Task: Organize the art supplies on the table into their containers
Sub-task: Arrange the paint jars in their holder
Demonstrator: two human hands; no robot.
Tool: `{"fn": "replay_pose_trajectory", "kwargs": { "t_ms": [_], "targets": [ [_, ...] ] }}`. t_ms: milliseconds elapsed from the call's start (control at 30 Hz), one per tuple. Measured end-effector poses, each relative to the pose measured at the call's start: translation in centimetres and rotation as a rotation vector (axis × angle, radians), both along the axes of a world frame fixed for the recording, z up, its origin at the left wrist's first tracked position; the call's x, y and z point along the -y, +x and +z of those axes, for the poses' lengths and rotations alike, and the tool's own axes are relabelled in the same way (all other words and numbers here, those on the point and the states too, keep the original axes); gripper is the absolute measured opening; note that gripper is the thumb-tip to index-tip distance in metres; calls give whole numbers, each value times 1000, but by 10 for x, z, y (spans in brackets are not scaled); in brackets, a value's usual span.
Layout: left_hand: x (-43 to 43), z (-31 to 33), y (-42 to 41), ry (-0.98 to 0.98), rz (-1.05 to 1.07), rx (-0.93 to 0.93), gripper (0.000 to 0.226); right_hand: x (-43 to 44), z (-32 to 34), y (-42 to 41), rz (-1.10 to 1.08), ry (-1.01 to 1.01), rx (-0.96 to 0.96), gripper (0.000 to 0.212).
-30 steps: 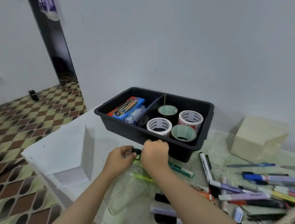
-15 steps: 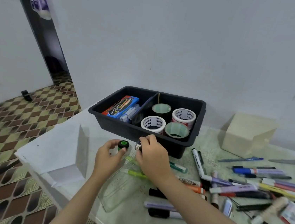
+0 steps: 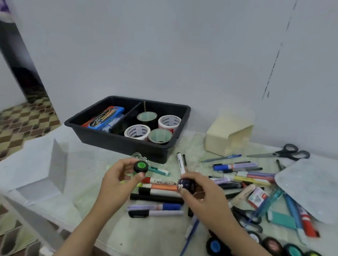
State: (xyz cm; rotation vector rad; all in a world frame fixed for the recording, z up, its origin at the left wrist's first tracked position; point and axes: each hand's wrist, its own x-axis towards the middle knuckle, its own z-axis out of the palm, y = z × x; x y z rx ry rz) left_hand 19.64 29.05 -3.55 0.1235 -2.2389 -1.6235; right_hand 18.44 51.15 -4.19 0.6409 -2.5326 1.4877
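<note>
A person is working at a pale green table [image 3: 151,237] that is standing against a plain grey-white wall [image 3: 173,44]. The left hand [image 3: 119,183] is holding a little black paint pot with a green lid [image 3: 141,166] up over the middle of the table, just in front of the black tray [image 3: 120,143]. Its grip is pinching the pot between thumb and fingers. The right hand [image 3: 202,197] is holding a dark pot [image 3: 187,185] near it, above a pile of markers [image 3: 156,198], and its grip is curling round that pot.

The tray is sitting by the far edge of the table. A blue and red box [image 3: 104,117] is lying in its left part, and four tape rolls [image 3: 137,131] are sitting in its right part. A cream box [image 3: 228,134] is standing to the right of the tray, near the far edge. More pens [image 3: 243,174] are lying all over the right side. Black-handled scissors [image 3: 281,153] are lying near the far right corner, and a clear plastic lid [image 3: 317,186] is resting by the right edge. A row of round paint pots [image 3: 293,254] is sitting near the front edge. White folded paper [image 3: 33,167] is covering the left corner.

Past the left edge, a floor [image 3: 12,129] with brown and yellow tiles is showing.
</note>
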Motion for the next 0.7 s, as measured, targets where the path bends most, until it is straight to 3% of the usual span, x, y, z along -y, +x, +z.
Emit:
{"fn": "replay_pose_trajectory", "kwargs": {
  "t_ms": [200,433,600,700],
  "targets": [
    [-84,6,30,42,-228,61,35,-102,8,49,-189,-82,40,30],
    [-179,-8,59,-108,-457,94,35,-196,-12,89,-432,-70,43,42],
    [-228,-16,75,-153,-539,151,36,-225,-30,108,-422,-118,55,45],
    [-242,-23,78,-296,-550,86,39,-231,-35,115,-394,-133,75,44]
  ]
}}
